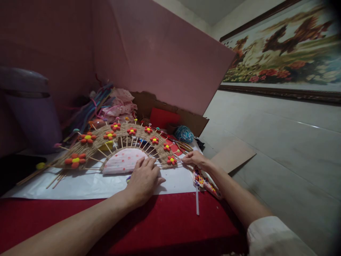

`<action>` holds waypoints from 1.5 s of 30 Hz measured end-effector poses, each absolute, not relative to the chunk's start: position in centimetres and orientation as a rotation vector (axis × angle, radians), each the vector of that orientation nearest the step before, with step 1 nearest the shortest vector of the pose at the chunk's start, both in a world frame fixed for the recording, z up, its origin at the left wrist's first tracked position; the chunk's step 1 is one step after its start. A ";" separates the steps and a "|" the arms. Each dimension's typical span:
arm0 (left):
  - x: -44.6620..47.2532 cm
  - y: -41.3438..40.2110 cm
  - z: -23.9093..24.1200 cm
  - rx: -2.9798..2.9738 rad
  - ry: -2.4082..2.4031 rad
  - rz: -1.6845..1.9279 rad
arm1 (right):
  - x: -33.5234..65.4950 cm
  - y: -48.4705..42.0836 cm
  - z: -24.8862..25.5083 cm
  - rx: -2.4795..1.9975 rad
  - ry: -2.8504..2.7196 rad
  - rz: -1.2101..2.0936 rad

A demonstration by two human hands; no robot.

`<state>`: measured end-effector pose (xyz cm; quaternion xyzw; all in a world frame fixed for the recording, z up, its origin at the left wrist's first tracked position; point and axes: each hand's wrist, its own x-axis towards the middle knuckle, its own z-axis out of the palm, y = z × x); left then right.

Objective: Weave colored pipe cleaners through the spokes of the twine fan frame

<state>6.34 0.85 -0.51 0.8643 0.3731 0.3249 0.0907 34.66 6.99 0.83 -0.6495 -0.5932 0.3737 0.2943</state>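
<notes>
Twine fan [122, 131], 1, bearing 9 flowers [75, 161]. Left hand [145, 179] unclenched, fingers over 1 spotted half-disc [124, 161]; right hand [195, 160] pinching 1 stick [180, 160], right end.

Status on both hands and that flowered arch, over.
Left hand at right side of dotted half-disc. Right hand at right end of flowered arch. Patterned cloth close by that hand; nothing plainly blocking.

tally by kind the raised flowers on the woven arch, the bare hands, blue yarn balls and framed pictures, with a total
Flowers on the woven arch: 9
Hands: 2 (left hand, right hand)
Blue yarn ball: 1
Framed picture: 1
Total: 13
</notes>
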 end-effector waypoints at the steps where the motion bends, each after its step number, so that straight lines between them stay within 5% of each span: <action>1: 6.3 0.9 -0.5 2.596 1.129 0.949 | 34.6 7.0 0.9 -1.727 -1.587 1.002; 45: 6.6 0.6 -0.6 2.905 1.300 0.819 | 33.0 6.7 1.5 -1.812 -1.659 0.820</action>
